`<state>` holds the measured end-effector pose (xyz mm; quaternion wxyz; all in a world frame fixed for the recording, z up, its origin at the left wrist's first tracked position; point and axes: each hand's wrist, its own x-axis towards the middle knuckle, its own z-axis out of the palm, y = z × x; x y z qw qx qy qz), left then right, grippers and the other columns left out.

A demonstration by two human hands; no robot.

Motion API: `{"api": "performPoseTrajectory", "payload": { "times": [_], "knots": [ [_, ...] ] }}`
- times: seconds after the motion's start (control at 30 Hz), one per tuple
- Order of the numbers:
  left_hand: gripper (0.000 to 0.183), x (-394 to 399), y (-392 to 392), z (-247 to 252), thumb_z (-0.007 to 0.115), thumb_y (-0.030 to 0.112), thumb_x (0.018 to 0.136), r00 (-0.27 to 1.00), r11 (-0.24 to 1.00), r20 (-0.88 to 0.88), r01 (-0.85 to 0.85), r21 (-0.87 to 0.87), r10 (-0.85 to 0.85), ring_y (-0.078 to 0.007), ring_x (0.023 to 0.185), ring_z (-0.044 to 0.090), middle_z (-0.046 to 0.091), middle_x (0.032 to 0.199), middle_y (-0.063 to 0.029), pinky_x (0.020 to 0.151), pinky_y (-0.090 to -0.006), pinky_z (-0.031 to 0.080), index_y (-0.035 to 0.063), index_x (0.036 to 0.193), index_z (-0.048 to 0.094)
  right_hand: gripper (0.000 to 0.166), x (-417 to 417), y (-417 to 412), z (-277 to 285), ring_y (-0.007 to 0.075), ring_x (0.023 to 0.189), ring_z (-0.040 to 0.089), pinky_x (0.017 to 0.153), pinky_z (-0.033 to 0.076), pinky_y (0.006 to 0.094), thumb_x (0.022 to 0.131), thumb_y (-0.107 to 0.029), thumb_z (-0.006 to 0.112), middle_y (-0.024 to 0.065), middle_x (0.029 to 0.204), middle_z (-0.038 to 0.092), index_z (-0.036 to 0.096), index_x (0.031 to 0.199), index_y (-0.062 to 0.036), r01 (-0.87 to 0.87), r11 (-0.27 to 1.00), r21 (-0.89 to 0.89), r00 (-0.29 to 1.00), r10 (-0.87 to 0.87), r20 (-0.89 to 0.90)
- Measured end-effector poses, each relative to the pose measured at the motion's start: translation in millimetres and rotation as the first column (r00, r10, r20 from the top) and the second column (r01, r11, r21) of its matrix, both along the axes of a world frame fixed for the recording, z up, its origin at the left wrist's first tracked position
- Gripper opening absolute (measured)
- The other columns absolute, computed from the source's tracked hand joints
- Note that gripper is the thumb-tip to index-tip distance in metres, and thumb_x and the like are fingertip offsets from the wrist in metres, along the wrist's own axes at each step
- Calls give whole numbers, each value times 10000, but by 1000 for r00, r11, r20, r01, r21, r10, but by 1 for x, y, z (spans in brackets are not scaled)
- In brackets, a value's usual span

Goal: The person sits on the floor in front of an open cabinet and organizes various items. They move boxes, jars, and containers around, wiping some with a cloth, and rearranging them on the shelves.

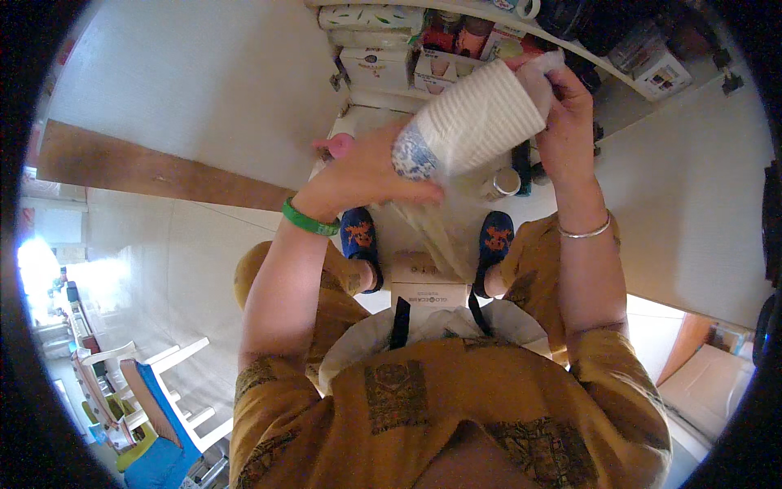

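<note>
A stack of ribbed white paper cups (pixel 482 116) lies tilted between my two hands, inside a clear plastic sleeve. Its lower left end shows a blue-and-white pattern. My left hand (pixel 363 168), somewhat blurred and with a green band at the wrist, holds this patterned end. At the upper right end, the fingers of my right hand (pixel 568 116) grip the loose, crumpled plastic (pixel 540 76) of the sleeve. Some of the right fingers are hidden behind the plastic and the cups.
Ahead is an open cabinet with a shelf (pixel 592 58), boxes (pixel 376 67) and wrapped tissue packs (pixel 369 18). Cabinet doors stand open at left (pixel 183 79) and right (pixel 690 214). Below are a lidded jar (pixel 504 182), a pink object (pixel 341 145) and a cardboard box (pixel 427 293) between my feet.
</note>
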<state>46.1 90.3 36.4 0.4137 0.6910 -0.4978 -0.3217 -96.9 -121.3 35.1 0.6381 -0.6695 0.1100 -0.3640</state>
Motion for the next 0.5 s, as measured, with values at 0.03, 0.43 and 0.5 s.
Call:
{"api": "performPoseTrajectory", "payload": {
  "times": [0.03, 0.43, 0.5],
  "knots": [
    [759, 4, -2, -6, 849, 227, 639, 983, 996, 159, -90, -20, 92, -279, 990, 626, 655, 1100, -136, 891, -372, 489, 50, 1306, 534, 216, 1, 0, -1, 142, 977, 615, 879, 489, 285, 921, -39, 544, 48, 1042, 679, 668, 1096, -28, 10, 999, 35, 1000, -9, -8],
    [607, 23, -3, 1, 600, 72, 690, -43, 866, 867, -45, -497, 496, -246, 839, 507, 566, 1142, -27, 692, -351, 466, 385, 1210, 618, 402, 11, 1, -22, 225, 1077, 595, 924, 508, 371, 821, 64, 494, 88, 1179, 617, 588, 1202, -24, -18, 819, 574, 941, 207, -266],
    [626, 16, -2, 2, 601, 79, 688, -67, 866, 864, -5, -500, 498, -229, 846, 500, 561, 1148, 5, 705, -327, 452, 431, 1206, 614, 423, 11, 2, -25, 245, 1097, 585, 941, 503, 397, 824, 66, 491, 96, 1193, 605, 570, 1230, -21, -15, 786, 617, 938, 225, -265]
  ]
}}
